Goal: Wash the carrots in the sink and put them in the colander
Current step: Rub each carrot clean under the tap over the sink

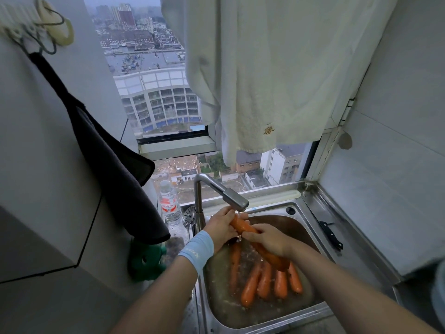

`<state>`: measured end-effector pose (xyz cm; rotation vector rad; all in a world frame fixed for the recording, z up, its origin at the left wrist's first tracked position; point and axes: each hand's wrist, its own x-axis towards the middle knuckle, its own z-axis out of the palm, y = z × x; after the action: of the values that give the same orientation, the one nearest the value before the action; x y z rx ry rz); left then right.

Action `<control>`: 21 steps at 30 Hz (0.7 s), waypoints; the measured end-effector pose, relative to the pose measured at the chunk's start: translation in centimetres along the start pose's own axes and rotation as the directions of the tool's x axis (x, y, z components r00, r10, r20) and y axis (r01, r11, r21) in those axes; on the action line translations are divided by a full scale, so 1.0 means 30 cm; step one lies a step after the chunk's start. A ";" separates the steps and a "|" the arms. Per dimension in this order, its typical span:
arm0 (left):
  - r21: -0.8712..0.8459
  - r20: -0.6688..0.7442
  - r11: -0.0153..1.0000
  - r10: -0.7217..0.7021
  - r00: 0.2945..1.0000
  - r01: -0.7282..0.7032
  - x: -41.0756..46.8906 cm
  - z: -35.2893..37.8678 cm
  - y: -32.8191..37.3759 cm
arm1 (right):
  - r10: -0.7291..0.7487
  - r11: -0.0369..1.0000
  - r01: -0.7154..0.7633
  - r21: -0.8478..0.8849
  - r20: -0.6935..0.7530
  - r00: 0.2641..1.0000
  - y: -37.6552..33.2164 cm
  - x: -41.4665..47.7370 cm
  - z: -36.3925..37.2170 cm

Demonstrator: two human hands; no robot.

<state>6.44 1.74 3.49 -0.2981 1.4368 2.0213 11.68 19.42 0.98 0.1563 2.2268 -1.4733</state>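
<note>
While my left grip (221, 227) and right grip (267, 239) both clasped one carrot (243, 227) under the tap (234, 198), the other carrots (265, 279) lay in murky water in the sink (301, 227). I judged slipping the main risk: wet skin could shoot out of my hold and splash down. I saw no colander, so placing blind could miss.

One view only: your head camera. You stand at front edge of sink (301, 213), look forward and down into basin. Close range: sink fills lower centre of frame, your forearms (168, 288) enter from below it. Wide lens also catches window (156, 104) behind sink, walls (397, 177) left and right of sink.
</note>
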 end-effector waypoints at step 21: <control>0.084 -0.326 0.996 0.036 0.945 -0.009 0.100 0.053 -0.041 | 0.088 0.996 -0.089 -0.022 -0.045 0.995 -0.067 0.021 0.038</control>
<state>5.15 4.52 1.60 -0.6085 1.7252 1.9912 10.81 17.45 2.03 0.2781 2.2414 -1.4088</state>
